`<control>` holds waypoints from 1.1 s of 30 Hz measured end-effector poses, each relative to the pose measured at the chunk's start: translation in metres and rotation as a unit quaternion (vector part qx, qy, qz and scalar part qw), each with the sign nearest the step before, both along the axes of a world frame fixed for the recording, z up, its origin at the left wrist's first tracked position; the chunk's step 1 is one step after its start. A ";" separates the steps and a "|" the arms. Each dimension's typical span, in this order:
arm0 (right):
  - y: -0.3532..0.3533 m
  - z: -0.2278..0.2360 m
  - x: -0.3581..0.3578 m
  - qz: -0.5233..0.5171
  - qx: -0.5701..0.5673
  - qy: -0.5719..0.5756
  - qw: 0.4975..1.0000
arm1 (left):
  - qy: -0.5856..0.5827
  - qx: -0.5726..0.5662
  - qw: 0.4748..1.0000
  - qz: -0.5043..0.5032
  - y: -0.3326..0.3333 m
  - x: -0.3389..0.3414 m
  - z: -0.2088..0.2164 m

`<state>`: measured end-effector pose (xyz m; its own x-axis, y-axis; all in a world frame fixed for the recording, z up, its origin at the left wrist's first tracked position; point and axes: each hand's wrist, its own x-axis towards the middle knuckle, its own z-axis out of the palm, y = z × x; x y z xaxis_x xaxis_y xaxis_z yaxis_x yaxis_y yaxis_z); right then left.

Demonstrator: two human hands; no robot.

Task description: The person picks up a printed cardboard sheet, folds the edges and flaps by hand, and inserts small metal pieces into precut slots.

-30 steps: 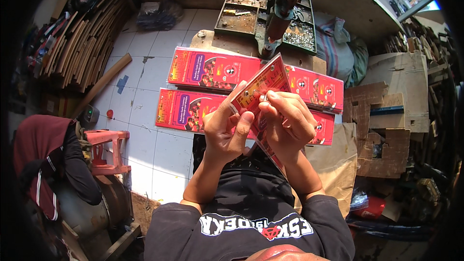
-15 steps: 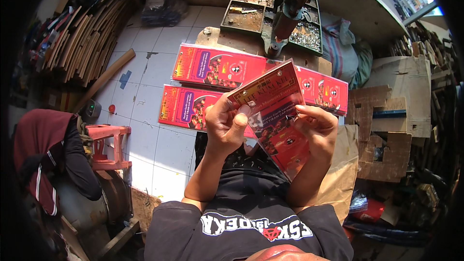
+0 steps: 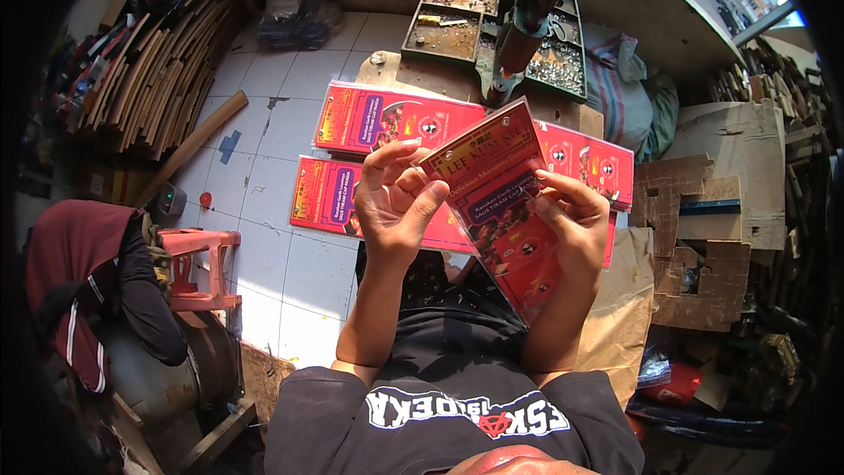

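Note:
A long red printed card with a shiny clear surface and a gold end [image 3: 492, 142] is held tilted in front of my chest. Its right edge is pinched between the thumb and fingers of my right hand [image 3: 576, 227]. Beside the card's left edge, my left hand [image 3: 396, 207] is open, fingers loosely bent and apart; its thumb tip is close to the edge, and I cannot tell whether it touches. Similar red cards lie beneath, in an upper stack [image 3: 378, 119] and a lower stack [image 3: 318, 193], with more red cards [image 3: 593, 163] to the right.
Behind the cards stands a dark metal press [image 3: 519, 48] between compartment trays [image 3: 444, 31] of small metal parts. A red plastic stool [image 3: 198, 268] is at the left. Cardboard sheets [image 3: 167, 62] lean at far left; cut cardboard [image 3: 703, 273] and brown paper [image 3: 620, 308] lie right.
My left hand has loosened from the card's left edge, its fingers spreading. The card has shifted slightly and turned a little more upright, still in my right hand.

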<state>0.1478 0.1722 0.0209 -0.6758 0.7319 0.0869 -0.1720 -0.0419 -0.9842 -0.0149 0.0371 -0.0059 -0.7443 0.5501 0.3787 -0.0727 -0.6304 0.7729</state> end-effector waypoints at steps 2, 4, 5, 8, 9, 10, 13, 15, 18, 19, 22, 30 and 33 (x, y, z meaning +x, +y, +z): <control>0.001 -0.001 -0.001 0.003 -0.018 0.002 1.000 | -0.001 -0.002 1.000 0.001 0.000 0.000 0.000; 0.002 -0.002 -0.002 0.007 -0.022 0.009 1.000 | 0.000 -0.002 1.000 0.006 0.000 0.001 0.001; 0.002 -0.002 -0.002 0.008 -0.024 0.013 1.000 | 0.003 -0.002 1.000 0.010 0.000 0.001 0.001; 0.004 -0.007 -0.002 0.018 -0.038 0.022 0.999 | 0.018 -0.003 1.000 0.020 0.001 0.002 0.002; 0.004 -0.008 -0.002 0.018 -0.040 0.025 0.999 | 0.024 -0.005 0.999 0.023 0.001 0.002 0.003; 0.004 -0.008 -0.003 0.019 -0.041 0.028 0.999 | 0.028 -0.008 0.999 0.029 0.001 0.002 0.003; 0.004 -0.010 -0.004 0.023 -0.043 0.032 0.998 | 0.044 -0.021 0.998 0.044 0.001 0.003 0.002; 0.004 -0.009 -0.005 0.023 -0.046 0.032 0.998 | 0.059 -0.032 0.996 0.055 0.001 0.002 0.002; 0.003 -0.009 -0.006 0.022 -0.053 0.033 0.998 | 0.042 -0.046 0.997 0.039 -0.002 0.003 0.004; 0.003 -0.010 -0.006 0.022 -0.053 0.034 0.998 | 0.043 -0.048 0.997 0.039 -0.003 0.003 0.005; 0.004 -0.011 -0.005 0.012 -0.039 0.023 0.999 | 0.041 -0.047 0.998 0.030 -0.003 -0.002 0.003; 0.013 -0.007 -0.001 -0.021 -0.021 0.014 0.999 | 0.040 -0.157 0.982 0.099 -0.015 -0.024 0.000; 0.012 -0.006 0.000 -0.015 -0.014 0.003 1.000 | 0.136 -0.215 0.966 0.049 -0.025 -0.038 -0.006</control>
